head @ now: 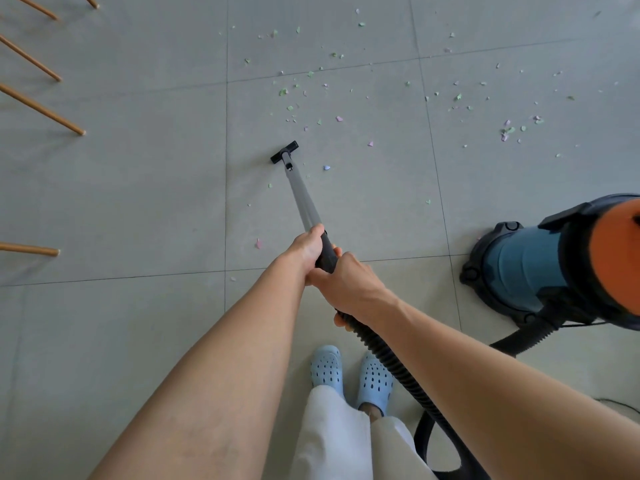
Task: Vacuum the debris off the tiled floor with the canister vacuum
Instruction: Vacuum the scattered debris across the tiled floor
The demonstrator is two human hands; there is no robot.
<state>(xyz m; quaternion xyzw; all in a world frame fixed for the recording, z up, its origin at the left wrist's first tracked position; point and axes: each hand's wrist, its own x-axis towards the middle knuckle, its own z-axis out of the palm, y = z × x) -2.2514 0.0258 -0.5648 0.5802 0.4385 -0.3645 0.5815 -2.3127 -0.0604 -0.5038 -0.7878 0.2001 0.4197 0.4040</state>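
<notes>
— Lying across the grey floor [138, 202], what's there?
— Green and purple debris [294, 98], mostly toward its far edge. The vacuum [540, 268] stands at the right edge.
— And the hands?
— The left hand [306, 249] grips the wand [304, 199]; the right hand [349, 285] curls round the hose [391, 362]. The nozzle [284, 152] sits just short of the scraps.

Matt grey tiled floor [138, 188] strewn with papery debris [291, 98] toward twelve o'clock; smooth metal-looking wand [303, 199] — black ribbed plastic hose [391, 362]; wooden legs [41, 109] at ten o'clock — glossy plastic canister [526, 265] at three.
</notes>
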